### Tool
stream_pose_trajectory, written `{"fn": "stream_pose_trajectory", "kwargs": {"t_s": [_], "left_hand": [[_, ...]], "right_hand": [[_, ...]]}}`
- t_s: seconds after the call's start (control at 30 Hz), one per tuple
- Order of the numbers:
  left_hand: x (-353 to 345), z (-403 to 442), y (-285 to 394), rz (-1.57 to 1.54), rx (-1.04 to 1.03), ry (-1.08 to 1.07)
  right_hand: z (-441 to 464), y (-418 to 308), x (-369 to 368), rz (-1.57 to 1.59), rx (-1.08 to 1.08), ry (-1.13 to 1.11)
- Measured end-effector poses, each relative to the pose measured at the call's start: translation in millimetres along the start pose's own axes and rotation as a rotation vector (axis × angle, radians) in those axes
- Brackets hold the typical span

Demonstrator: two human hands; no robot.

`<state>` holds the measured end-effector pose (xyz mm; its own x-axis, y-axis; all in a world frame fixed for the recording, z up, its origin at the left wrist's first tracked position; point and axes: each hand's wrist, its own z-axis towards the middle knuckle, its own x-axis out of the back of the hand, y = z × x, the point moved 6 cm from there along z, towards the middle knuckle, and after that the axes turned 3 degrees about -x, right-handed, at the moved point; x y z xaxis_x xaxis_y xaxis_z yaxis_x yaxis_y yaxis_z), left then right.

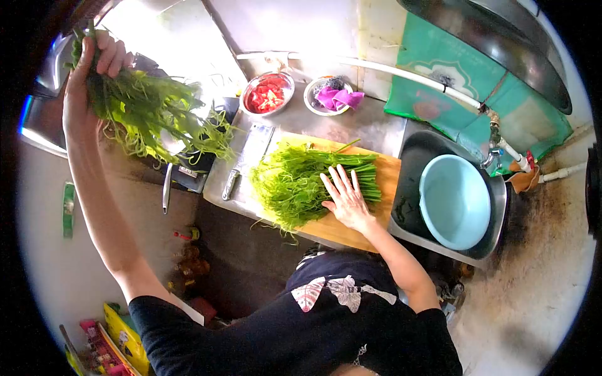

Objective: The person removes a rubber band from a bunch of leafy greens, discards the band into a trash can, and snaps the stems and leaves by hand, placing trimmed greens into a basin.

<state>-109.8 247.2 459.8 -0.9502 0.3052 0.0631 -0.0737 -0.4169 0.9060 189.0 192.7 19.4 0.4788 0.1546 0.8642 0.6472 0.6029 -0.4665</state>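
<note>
My left hand (94, 69), raised at the upper left, is closed round the stems of a bunch of leafy greens (153, 109). The leaves of this bunch hang to the right over the stove area. A larger heap of the same greens (295, 182) lies on a wooden cutting board (387, 166), stems to the right and leaves spilling past the board's left edge. My right hand (343, 199) lies flat on the stems with its fingers spread. Left of the board, a kitchen knife (241, 166) rests on the metal counter.
Behind the board stand a metal bowl of chopped red pieces (266, 94) and a bowl with a purple cloth (333, 97). To the right, a light blue basin (454, 202) sits in the sink (411, 216), near a tap (492, 153). A pan handle (167, 188) sticks out at the left.
</note>
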Motion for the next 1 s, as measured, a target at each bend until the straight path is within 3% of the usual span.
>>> {"fn": "stream_pose_trajectory", "kwargs": {"t_s": [0.1, 0.17, 0.23, 0.3, 0.43, 0.5, 0.57, 0.63, 0.73, 0.8, 0.83, 0.9, 1.0], "left_hand": [[25.5, 9.6, 26.9, 0.031, -0.006, 0.001], [20.6, 18.2, 48.4, -0.263, 0.051, -0.2], [15.4, 24.5, 50.7, -0.127, 0.087, -0.222], [13.0, 23.7, 49.8, 0.012, -0.037, -0.058], [19.1, 17.2, 22.0, -0.028, -0.021, -0.054], [-0.6, 7.7, -0.1, -0.108, -0.027, 0.013], [-10.7, 5.7, -24.9, -0.164, -0.006, -0.064], [-31.1, 4.2, -46.9, -0.238, 0.003, -0.076], [-59.0, 9.9, -70.9, -0.265, 0.002, -0.108], [-82.4, 18.4, -80.3, -0.35, 0.001, -0.159], [-95.0, 23.0, -83.7, -0.419, -0.004, -0.199], [-110.4, 33.3, -89.5, -0.447, -0.035, -0.241], [-115.4, 51.5, -103.4, -0.618, -0.011, -0.184]], "right_hand": [[2.0, -2.2, 2.8, -0.018, 0.011, -0.003], [1.4, -0.9, 1.3, -0.02, 0.016, -0.001], [1.4, -0.7, 1.0, -0.032, 0.018, -0.011], [2.6, 0.7, -0.3, -0.045, 0.007, -0.022], [4.7, 0.0, 10.4, -0.002, 0.006, -0.03], [7.5, 0.8, 32.2, 0.233, -0.064, -0.007], [15.0, 4.8, 71.0, 0.347, -0.097, 0.211], [27.8, -3.1, 131.6, 0.57, -0.032, 0.412], [56.4, -31.1, 210.4, 0.802, 0.103, 0.451], [81.5, -59.9, 240.6, 0.907, 0.314, 0.373], [94.0, -69.1, 246.0, 0.794, 0.309, 0.296], [122.2, -78.1, 225.7, 1.005, 0.36, 0.088], [121.4, -62.1, 169.1, 1.249, 0.171, -0.097]]}}
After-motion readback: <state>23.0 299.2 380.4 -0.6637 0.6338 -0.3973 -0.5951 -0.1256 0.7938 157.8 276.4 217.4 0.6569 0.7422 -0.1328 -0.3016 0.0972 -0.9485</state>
